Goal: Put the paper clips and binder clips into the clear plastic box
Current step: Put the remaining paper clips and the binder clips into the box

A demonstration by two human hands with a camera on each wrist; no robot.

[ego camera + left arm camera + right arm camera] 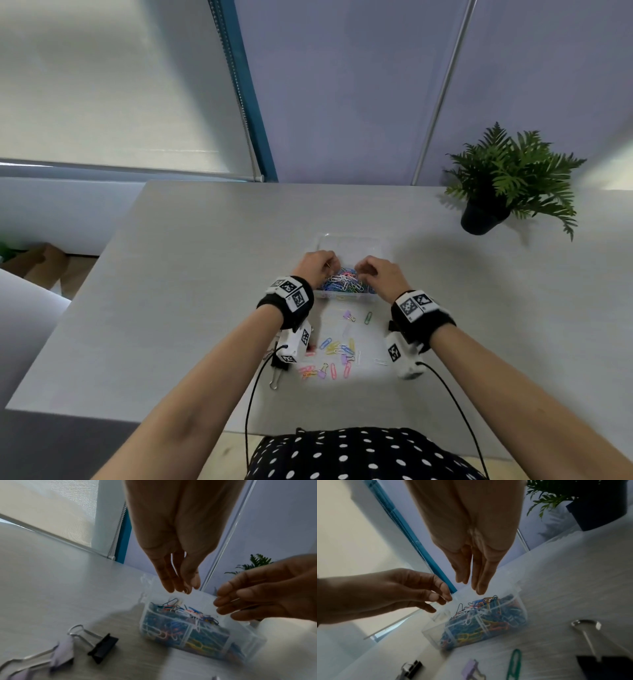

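The clear plastic box (pixel 342 295) (pixel 188 628) (pixel 436 632) sits mid-table, heaped with coloured paper clips. Its clear lid (pixel 349 241) (pixel 505 582) stands open behind it. My left hand (pixel 327 265) (pixel 187 588) (pixel 444 599) hovers over the box's left side and pinches the lid's edge. My right hand (pixel 363 270) (pixel 221 601) (pixel 474 588) is over the right side, fingertips together on the same lid. Loose paper clips (pixel 337 349) lie in front of the box, with a green paper clip (pixel 368 317) (pixel 514 665), a lilac binder clip (pixel 348 316) and a black binder clip (pixel 279 365) (pixel 102 650).
A potted fern (pixel 507 181) stands at the table's back right. The grey table (pixel 171 274) ends at a window blind on the left and a wall behind. Another lilac binder clip (pixel 63 654) lies beside the black one. Cables hang from both wrist cameras.
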